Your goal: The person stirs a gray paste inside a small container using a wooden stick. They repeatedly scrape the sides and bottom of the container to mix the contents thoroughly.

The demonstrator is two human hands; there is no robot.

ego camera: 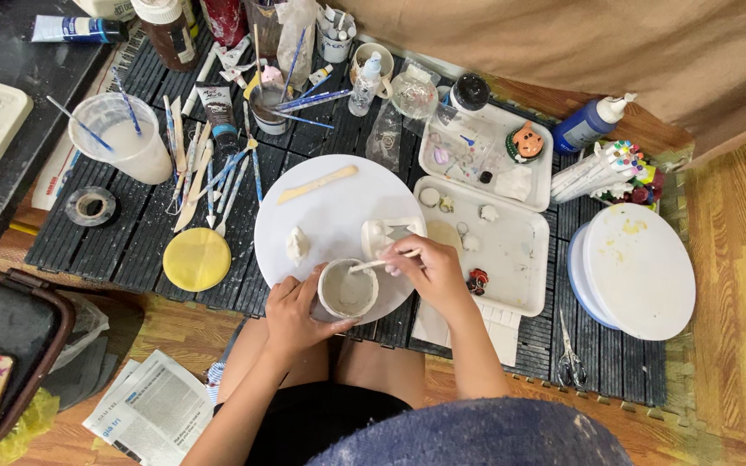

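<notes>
My left hand (pixel 297 312) is wrapped round the left side of the cup (pixel 348 290), fingers closed on its wall, thumb toward the rim; the cup sits on the near edge of the white disc (pixel 330 207). My right hand (pixel 432 269) is pinched shut on a stick (pixel 379 262), its far tip resting inside the cup against pale slip. The cup is not centred: part of its base looks close to the disc's near rim. Risk: a hard stir could push it off the edge toward my lap, or tilt it and spill the contents. Risk: the stick is thin and held at its end; side load may bend it or flick slip onto the mould (pixel 390 233) just beyond. A clay lump (pixel 296 244) lies left of the cup, apart from it. Tray (pixel 511 259) to the right, touching nothing I hold.
</notes>
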